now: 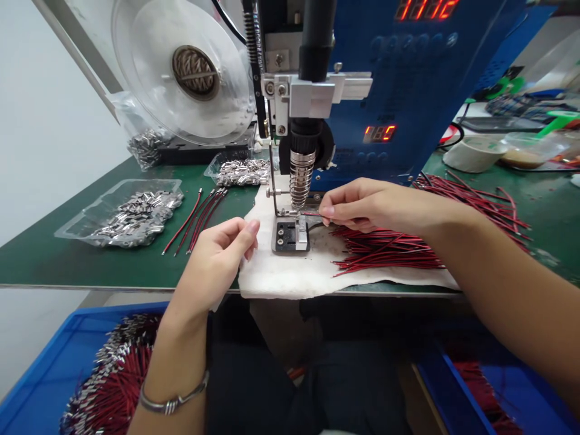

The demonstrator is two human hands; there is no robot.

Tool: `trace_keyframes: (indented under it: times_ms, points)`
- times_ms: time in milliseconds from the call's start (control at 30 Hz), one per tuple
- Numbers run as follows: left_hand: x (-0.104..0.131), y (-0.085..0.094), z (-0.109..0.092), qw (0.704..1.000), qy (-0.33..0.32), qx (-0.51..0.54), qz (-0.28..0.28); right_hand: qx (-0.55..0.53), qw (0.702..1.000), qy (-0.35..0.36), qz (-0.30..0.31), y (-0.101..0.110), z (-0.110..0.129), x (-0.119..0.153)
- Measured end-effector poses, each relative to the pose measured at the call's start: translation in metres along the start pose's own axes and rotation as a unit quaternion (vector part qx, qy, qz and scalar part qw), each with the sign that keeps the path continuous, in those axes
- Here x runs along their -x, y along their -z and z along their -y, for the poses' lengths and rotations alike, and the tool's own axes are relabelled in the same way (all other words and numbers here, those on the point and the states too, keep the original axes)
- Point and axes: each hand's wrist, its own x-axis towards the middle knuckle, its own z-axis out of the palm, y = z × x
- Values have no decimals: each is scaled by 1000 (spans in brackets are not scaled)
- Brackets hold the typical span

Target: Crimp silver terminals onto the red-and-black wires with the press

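My right hand (357, 205) pinches a red and black wire (310, 214), whose end reaches the fixture under the soldering head (301, 175) of the blue machine. Just below that head sits a small black fixture (286, 237) with a silver metal block (301, 234). To the left of the fixture, apart from it, my left hand (226, 251) is closed with the thumb against curled fingers. Whatever it may hold is hidden. Beneath and beside my right hand lies a bundle of red and black wires (385, 251) on a white cloth (290, 281).
Clear trays (136, 211) of small metal parts stand at left, one farther back (242, 172). Several wires with metal ends (206, 220) lie beside them. A large reel (183, 72) rises behind. Blue bins (40, 374) of wires sit below the green table (90, 266).
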Motion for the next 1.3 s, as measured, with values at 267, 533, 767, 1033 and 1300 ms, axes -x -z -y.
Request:
trace_keyframes:
  times_ms: [267, 533, 767, 1033, 1300]
  points:
    - [2, 2, -1, 1000, -1, -14, 2, 19, 1000, 0, -6, -1, 1, 0]
    - [1, 1, -1, 1000, 1, -9, 4, 41, 999, 9, 10, -5, 3, 3]
    - [1, 1, -1, 1000, -3, -7, 4, 46, 998, 31, 22, -14, 6, 11]
    - [2, 2, 1, 1000, 6, -6, 5, 12, 999, 18, 42, -15, 9, 16]
    - [0, 2, 1, 1000, 3, -10, 4, 0, 998, 8, 57, -15, 9, 19]
